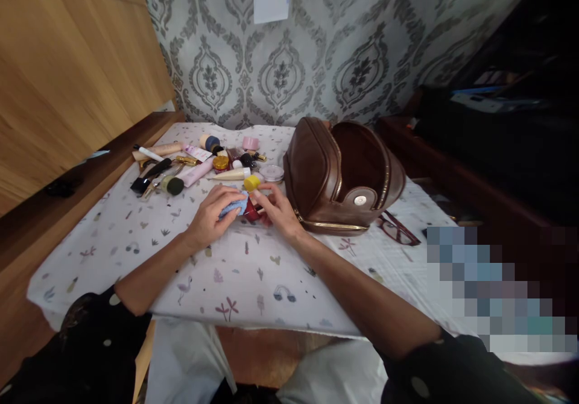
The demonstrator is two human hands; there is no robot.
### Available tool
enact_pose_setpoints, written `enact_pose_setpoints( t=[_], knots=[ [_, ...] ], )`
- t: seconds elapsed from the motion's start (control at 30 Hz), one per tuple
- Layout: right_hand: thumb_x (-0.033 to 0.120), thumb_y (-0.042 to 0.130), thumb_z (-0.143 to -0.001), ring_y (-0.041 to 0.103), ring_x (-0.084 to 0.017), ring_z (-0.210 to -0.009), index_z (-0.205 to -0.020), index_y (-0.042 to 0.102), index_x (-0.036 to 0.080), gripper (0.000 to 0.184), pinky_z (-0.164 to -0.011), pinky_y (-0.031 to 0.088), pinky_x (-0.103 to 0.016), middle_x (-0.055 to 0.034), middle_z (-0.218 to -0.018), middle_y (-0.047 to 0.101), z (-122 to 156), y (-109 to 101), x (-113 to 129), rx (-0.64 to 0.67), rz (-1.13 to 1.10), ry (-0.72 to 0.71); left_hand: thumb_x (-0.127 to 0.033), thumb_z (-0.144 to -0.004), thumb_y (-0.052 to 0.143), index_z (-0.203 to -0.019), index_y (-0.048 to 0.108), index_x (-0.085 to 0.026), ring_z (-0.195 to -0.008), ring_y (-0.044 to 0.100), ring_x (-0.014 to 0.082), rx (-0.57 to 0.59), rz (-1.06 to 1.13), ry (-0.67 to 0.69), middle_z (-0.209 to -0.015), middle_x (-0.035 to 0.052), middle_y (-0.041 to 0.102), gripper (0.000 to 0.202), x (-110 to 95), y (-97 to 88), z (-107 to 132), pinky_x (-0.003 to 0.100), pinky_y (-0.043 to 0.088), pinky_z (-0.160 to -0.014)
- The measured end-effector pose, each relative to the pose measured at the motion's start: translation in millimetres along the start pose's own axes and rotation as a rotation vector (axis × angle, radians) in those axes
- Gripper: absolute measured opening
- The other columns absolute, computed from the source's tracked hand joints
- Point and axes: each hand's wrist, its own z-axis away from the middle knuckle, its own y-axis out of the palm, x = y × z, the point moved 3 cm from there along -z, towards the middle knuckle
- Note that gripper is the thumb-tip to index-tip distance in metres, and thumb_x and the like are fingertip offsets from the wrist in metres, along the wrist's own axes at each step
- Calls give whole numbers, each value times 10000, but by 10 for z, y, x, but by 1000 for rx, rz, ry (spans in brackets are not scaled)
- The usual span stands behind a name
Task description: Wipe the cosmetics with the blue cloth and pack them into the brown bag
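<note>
My left hand (212,214) is closed around a light blue cloth (236,203), pressing it against a small dark red item (251,211). My right hand (278,211) pinches that red item from the right side, fingers curled on it. Both hands rest on the white patterned tablecloth (235,271), just left of an open brown leather cosmetic bag (344,178). A yellow-capped cream tube (235,175) lies just beyond my fingers.
Several cosmetics lie in a cluster at the far left: a pink tube (198,172), brushes (149,178), a round clear compact (271,172), small jars. Dark red glasses (398,228) lie right of the bag. A wooden panel (67,72) stands at left, patterned wallpaper behind.
</note>
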Motion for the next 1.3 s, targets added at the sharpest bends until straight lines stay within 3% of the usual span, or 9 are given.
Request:
enact_pose_setpoints(
  t=[0.07,0.17,0.37,0.7,0.93,1.3],
  knots=[
    [649,635,-820,541,-95,-433,-1151,573,220,545,-369,401,-189,50,-664,593,-10,-2,0,11,5,-5,-176,-962,542,-1152,643,-191,-1051,621,219,-5,1,12,-1099,95,667,215,1,5,2,397,515,-947],
    [582,643,-838,540,-91,-419,-1081,615,197,456,-370,409,-194,41,-655,597,-16,3,15,35,-16,13,-179,-967,537,-1150,646,-193,-1051,620,219,-8,-7,5,-1098,91,670,214,24,8,7,394,516,-945],
    [452,765,-768,572,-79,-439,-1058,622,197,412,-377,447,-201,18,-806,636,-12,10,49,44,-127,59,-166,-962,538,-1144,646,-185,-1058,612,221,-29,-18,-4,-1086,88,673,213,62,12,16,394,509,-948],
    [572,737,-777,552,-80,-458,-943,570,184,454,-387,444,-200,1,-763,657,-38,-2,16,39,-69,46,-142,-954,547,-1136,639,-175,-1025,606,224,10,10,66,-1085,106,672,206,-33,19,-12,409,510,-926],
    [543,748,-744,560,-89,-471,-1264,522,234,646,-403,446,-201,54,-731,610,-34,-13,5,85,-58,-13,-146,-956,553,-1135,640,-184,-1022,613,217,1,-2,43,-1072,92,671,202,5,20,-2,397,515,-924],
    [680,705,-732,548,-89,-444,-1033,525,220,578,-405,446,-198,70,-645,574,-38,-3,1,59,-21,-38,-152,-962,537,-1137,640,-197,-1033,603,227,1,-39,97,-1105,100,681,207,-13,23,-12,439,510,-936]
  ],
)
